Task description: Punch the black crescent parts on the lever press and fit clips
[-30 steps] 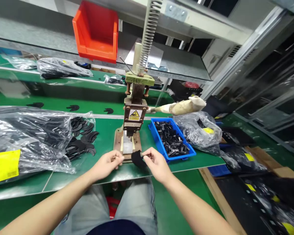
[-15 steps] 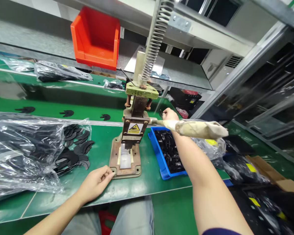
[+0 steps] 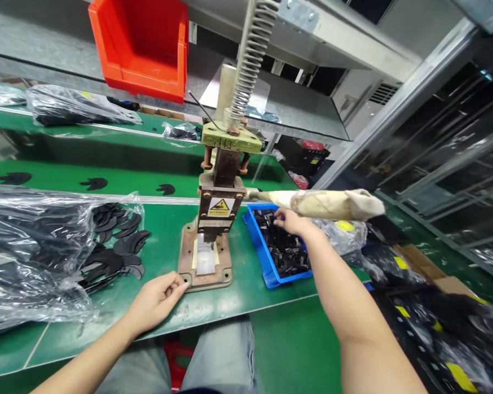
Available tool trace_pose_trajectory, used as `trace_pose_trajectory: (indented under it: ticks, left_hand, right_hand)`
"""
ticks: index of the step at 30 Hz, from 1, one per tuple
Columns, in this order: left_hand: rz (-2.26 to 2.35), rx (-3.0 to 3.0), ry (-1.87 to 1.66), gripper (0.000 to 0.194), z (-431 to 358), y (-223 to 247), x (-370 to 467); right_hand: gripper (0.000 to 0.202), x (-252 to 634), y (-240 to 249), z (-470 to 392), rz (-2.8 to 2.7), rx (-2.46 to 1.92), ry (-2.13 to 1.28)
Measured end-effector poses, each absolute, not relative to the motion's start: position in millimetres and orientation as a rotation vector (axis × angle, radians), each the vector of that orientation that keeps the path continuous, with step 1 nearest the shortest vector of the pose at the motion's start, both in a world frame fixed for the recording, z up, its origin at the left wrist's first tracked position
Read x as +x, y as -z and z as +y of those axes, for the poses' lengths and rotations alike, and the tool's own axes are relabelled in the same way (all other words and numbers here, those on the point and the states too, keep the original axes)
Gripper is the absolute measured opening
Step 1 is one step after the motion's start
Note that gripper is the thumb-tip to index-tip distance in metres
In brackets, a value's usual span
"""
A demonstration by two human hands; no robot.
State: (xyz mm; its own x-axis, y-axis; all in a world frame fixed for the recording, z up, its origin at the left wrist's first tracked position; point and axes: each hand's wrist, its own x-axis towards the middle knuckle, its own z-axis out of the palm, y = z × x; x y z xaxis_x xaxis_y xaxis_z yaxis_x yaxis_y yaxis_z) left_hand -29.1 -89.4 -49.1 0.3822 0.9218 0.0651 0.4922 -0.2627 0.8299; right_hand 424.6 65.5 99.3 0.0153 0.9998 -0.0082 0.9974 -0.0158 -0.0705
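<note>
At the front left corner of the lever press [image 3: 223,221], my left hand [image 3: 158,298] rests on the table with its fingers curled in. Its thumb reaches the corner of the press base [image 3: 184,257], and nothing shows in its grasp. Over the blue bin [image 3: 271,279], my right hand [image 3: 293,221] dips its fingers among small black parts [image 3: 285,249]. The thumb and fingers are drawn together; whatever lies between them is too small to make out. A pale block [image 3: 206,261] sits on the base under the press head. The cloth-wrapped lever [image 3: 328,203] sticks out just above my right hand.
Left of the press, a clear plastic bag [image 3: 33,251] spills curved black pieces [image 3: 107,257]. More black pieces [image 3: 93,184] lie along the green belt [image 3: 127,189] behind. An orange bin [image 3: 145,54] stands on the shelf. Bagged parts [image 3: 340,235] are at the right.
My right hand has come back from the far side of the blue bin into its black parts. My left hand stays by the press base. The camera view has shifted slightly.
</note>
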Motion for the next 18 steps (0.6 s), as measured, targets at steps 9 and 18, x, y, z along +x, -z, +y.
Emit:
trace_pose_trajectory:
  ticks: [9, 18]
  left_hand:
    - [1.259, 1.899, -0.732, 0.037, -95.3, 44.8, -27.1]
    - [1.266, 1.841, -0.784, 0.034, -97.0, 44.2, -26.8]
  right_hand:
    - [0.042, 408.0, -58.4, -1.1, -2.189, -2.311, -0.347]
    - [0.037, 405.1, -62.4, -18.9, -1.88, -2.117, -0.385]
